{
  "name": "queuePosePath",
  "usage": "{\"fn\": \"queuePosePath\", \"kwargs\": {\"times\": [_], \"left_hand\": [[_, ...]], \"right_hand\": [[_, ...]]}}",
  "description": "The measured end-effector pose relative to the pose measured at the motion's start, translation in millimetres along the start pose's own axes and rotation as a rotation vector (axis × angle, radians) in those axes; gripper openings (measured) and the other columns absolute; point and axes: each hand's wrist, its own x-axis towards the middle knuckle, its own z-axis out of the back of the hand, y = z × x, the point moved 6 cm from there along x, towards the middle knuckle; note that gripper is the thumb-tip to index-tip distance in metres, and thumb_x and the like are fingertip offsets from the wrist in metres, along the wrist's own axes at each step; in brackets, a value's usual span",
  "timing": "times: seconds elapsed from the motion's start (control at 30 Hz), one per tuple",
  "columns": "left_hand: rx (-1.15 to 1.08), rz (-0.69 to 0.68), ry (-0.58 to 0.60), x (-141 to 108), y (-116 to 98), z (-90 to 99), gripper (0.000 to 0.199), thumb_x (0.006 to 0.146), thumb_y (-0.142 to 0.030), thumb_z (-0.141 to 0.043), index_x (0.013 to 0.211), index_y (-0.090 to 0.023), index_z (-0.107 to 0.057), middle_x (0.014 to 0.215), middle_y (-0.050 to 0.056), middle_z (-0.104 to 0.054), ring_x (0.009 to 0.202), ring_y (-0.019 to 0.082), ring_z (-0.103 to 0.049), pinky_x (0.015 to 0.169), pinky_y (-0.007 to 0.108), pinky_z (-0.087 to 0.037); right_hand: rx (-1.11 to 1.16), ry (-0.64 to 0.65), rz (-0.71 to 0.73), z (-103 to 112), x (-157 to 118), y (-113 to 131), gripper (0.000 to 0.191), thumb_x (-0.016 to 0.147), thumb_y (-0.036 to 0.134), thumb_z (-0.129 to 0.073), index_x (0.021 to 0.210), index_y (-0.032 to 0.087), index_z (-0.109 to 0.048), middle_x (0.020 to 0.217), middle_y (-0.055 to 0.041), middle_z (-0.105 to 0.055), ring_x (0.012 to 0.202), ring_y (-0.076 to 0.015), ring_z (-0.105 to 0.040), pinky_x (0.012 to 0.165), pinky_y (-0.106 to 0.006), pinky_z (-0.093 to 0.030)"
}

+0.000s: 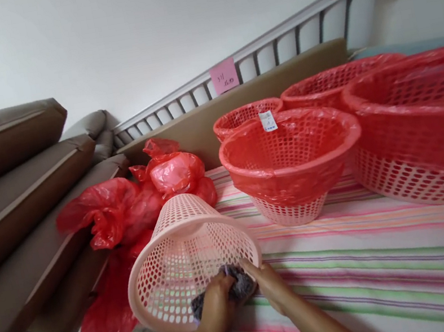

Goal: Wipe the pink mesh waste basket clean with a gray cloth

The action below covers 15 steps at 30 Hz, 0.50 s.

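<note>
Our left hand (218,308) closes its grip on a bunched gray cloth (241,284) at the mouth of a tipped pink basket (190,227), while our right hand (271,287) holds the rim over striped fabric (332,252), beside red plastic bags (121,204). Good handling, we judge, needs a steady rim, light pressure and cloth bunched clear of the holes.

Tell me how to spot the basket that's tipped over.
On the striped cloth, look left of the upright baskets in red plastic film. The pale pink perforated plastic basket lies on its side beside red plastic bags. Unlike its neighbours, it has no red film over its rim.
</note>
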Motion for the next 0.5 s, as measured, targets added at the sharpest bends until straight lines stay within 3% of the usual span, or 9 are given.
{"fn": "queuePosePath", "kwargs": {"times": [0.13,0.27,0.37,0.5], "left_hand": [[0.065,-0.044,0.062,0.1,-2.6,-1.4,0.017,0.074,-0.020,-0.056,0.083,-0.017,-0.070,0.092,0.009,-0.069,0.086,0.023,-0.061,0.075,0.030,-0.043],[0.051,-0.002,0.057,18.6,8.5,3.1,0.026,0.069,-0.011,-0.053,0.087,-0.018,-0.071,0.093,0.007,-0.070,0.089,0.023,-0.061,0.078,0.030,-0.043],[0.040,0.093,-0.044,58.0,29.1,14.3,0.032,0.073,-0.004,-0.045,0.090,-0.012,-0.070,0.094,0.012,-0.069,0.093,0.025,-0.060,0.085,0.035,-0.041],[-0.029,0.182,-0.149,125.0,57.6,26.9,0.019,0.086,-0.015,-0.052,0.095,-0.011,-0.067,0.102,0.009,-0.067,0.104,0.026,-0.058,0.095,0.043,-0.040]], "right_hand": [[-0.158,-0.150,0.049,22.8,10.3,30.4,0.045,0.061,0.045,-0.071,0.091,0.012,-0.068,0.081,-0.0106,-0.073,0.074,-0.0269,-0.068,0.064,-0.034,-0.053],[-0.157,-0.190,0.028,32.8,14.8,30.2,0.034,0.060,0.037,-0.067,0.083,0.012,-0.069,0.068,-0.0083,-0.072,0.066,-0.0270,-0.068,0.058,-0.033,-0.051],[-0.135,-0.179,0.009,31.4,12.5,19.7,0.035,0.061,0.037,-0.066,0.085,0.012,-0.069,0.066,-0.0074,-0.071,0.062,-0.0258,-0.067,0.056,-0.032,-0.051],[-0.115,-0.177,-0.018,30.5,13.3,9.1,0.038,0.062,0.038,-0.065,0.089,0.012,-0.070,0.072,-0.0085,-0.073,0.065,-0.0259,-0.068,0.056,-0.032,-0.051]]}}
